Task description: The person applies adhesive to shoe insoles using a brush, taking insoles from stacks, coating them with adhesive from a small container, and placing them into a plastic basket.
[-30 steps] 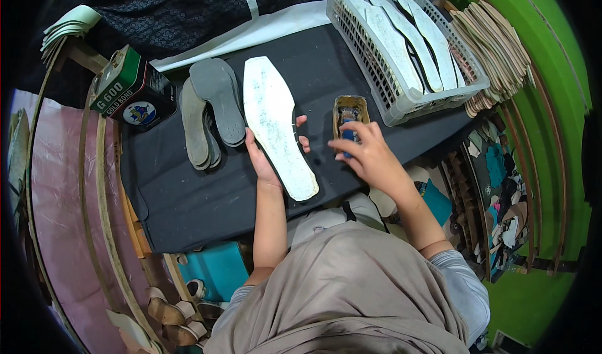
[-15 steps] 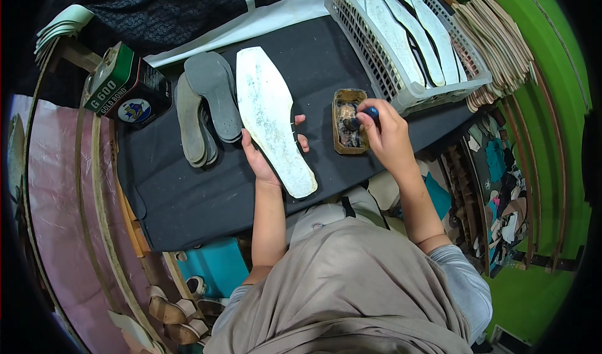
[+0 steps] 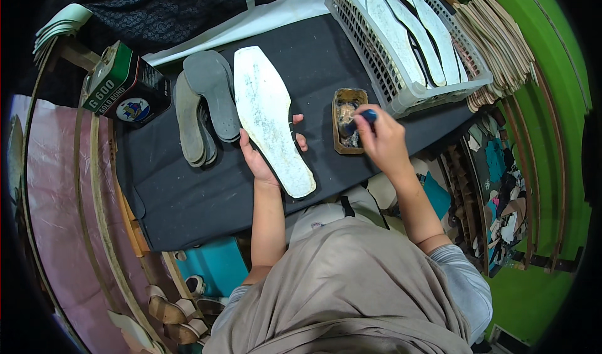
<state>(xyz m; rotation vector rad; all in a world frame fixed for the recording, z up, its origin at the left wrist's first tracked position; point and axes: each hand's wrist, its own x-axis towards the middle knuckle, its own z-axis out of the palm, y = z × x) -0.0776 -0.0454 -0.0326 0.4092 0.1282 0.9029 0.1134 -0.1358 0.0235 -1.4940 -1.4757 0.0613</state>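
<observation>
A white insole (image 3: 266, 103) with grey smears lies along my left hand (image 3: 260, 159), whose thumb and fingertips grip its two long edges. My right hand (image 3: 384, 142) pinches the blue handle of a brush (image 3: 369, 116). The brush's lower end dips into a small, crusted rectangular tub (image 3: 340, 142) with brownish residue inside; its bristles are mostly hidden. Grey soles (image 3: 216, 87) lie stacked on the dark-covered table (image 3: 207, 210), left of the white insole.
A green and black metal can (image 3: 128, 87) stands at the table's left end. At the far right, a white plastic crate (image 3: 407, 105) holds several white insoles. Beige sheets (image 3: 495, 47) are stacked beyond it. Shoes (image 3: 169, 310) sit on a rack at lower left.
My right hand has shifted slightly, and the brush handle has tilted within the tub. The white insole has moved a little to the left in my left hand.
</observation>
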